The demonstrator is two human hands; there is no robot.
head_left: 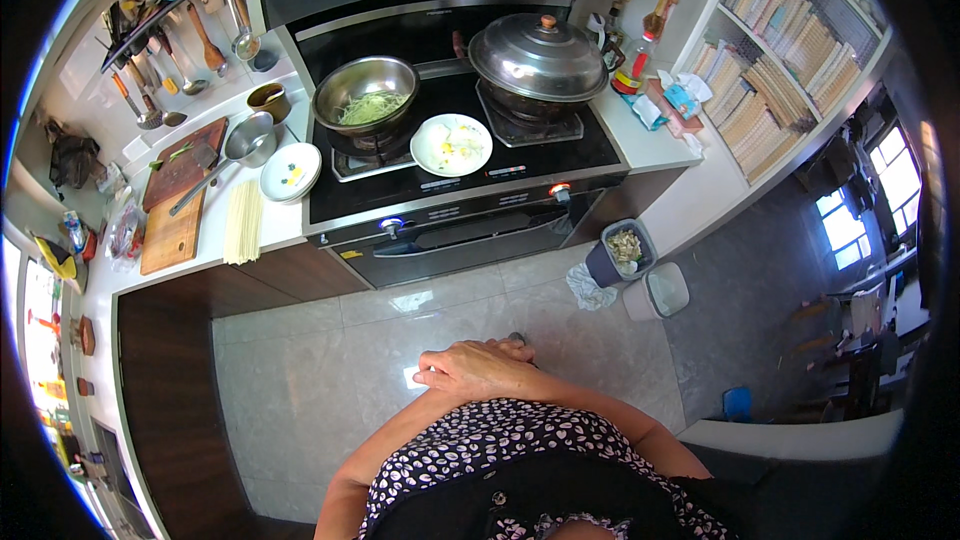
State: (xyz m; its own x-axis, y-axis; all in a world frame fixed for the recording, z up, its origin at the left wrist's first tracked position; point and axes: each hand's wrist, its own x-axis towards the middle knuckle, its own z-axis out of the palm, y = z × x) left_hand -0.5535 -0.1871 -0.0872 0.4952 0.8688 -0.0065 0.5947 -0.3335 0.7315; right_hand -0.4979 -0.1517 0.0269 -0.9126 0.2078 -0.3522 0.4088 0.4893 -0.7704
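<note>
My forearms cross in front of my body, away from the counter. My right hand (468,370) lies over my left wrist, its fingers curled round it. Of my left hand (512,348), only a part shows past the right one; its fingers are mostly hidden, with a small dark spot beside them that I cannot make out. Ahead on the black gas stove (385,172) stand a steel pan (335,90) with pale green shreds (372,108) in it and a wok under a domed lid (535,55). A white bowl (452,145) with white and yellow food sits at the stove's front.
Left of the stove are stacked white plates (290,172), pale noodles (243,222), a saucepan (250,140) and two cutting boards (172,232). Utensils (207,45) hang on the wall. A bin with scraps (627,248) and a pale bin (657,292) stand on the floor at right.
</note>
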